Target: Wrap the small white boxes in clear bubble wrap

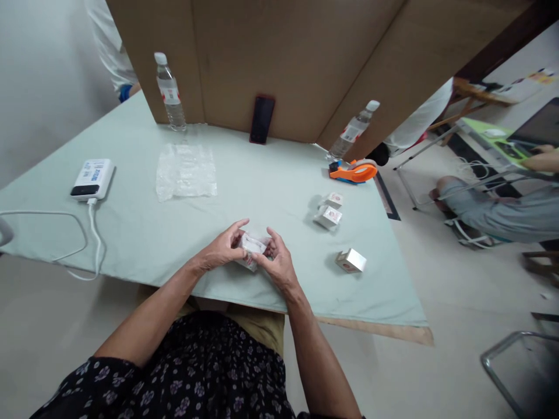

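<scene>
Near the front edge of the table, my left hand and my right hand grip a small white box wrapped in clear plastic from its two sides. Both thumbs press on it, and the fingers behind are partly hidden. To the right lie two small boxes in clear plastic, close together. Nearer the front stands a bare small box with a shiny side. A flat sheet of clear bubble wrap lies beyond my left hand.
An orange tape dispenser sits at the table's right edge. Water bottles and a phone stand against a cardboard screen. A white power bank with a cable is at left. Other people sit beyond the table.
</scene>
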Available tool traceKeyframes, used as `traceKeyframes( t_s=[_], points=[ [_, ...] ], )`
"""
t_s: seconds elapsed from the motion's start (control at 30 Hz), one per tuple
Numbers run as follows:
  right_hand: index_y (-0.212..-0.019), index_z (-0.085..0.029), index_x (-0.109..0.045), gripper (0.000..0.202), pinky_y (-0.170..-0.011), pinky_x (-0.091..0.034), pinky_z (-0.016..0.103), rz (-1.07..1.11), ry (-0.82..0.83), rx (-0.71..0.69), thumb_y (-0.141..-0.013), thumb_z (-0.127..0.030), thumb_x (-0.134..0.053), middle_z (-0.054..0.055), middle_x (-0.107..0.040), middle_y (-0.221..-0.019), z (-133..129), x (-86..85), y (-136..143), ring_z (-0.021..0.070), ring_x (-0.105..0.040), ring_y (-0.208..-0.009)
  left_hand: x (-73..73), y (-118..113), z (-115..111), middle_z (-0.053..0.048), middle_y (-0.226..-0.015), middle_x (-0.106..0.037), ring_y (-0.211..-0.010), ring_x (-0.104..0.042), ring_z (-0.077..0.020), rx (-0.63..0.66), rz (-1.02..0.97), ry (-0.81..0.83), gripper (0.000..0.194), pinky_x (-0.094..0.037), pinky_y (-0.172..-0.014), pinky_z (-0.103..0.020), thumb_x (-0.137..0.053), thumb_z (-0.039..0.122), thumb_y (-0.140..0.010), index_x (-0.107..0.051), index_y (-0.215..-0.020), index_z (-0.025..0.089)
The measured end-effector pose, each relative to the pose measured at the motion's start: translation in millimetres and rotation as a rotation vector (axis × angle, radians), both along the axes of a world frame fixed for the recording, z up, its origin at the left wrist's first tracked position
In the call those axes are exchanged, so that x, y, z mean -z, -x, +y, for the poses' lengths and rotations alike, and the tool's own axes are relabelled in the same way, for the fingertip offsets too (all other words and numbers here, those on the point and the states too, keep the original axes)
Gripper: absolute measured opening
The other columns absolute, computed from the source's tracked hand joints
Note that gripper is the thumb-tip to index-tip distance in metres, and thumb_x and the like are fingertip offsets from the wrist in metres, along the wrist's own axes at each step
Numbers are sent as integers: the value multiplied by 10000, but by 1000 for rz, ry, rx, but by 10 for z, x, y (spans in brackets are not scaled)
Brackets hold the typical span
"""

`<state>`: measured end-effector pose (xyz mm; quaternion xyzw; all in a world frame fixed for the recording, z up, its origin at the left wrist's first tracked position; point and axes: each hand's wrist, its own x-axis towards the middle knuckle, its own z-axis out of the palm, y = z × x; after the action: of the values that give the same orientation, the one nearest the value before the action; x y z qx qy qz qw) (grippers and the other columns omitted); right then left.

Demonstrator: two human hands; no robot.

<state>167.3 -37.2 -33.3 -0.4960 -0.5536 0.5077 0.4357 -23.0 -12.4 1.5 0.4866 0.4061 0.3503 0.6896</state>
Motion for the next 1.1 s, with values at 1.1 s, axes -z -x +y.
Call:
traceKeyframes(
  t_s=[1.1],
  points=[
    [-788, -218, -696, 252, -790, -493, 344, -354, -191, -35, -864, -426, -576, 22, -725, -809, 218, -473, 97, 218, -657, -791, 211, -21, 29, -60, -1103, -566, -902, -590, -144, -119, -53, -82, 699, -482, -823, -278, -717, 211, -700, -505, -1362, 143]
  ],
)
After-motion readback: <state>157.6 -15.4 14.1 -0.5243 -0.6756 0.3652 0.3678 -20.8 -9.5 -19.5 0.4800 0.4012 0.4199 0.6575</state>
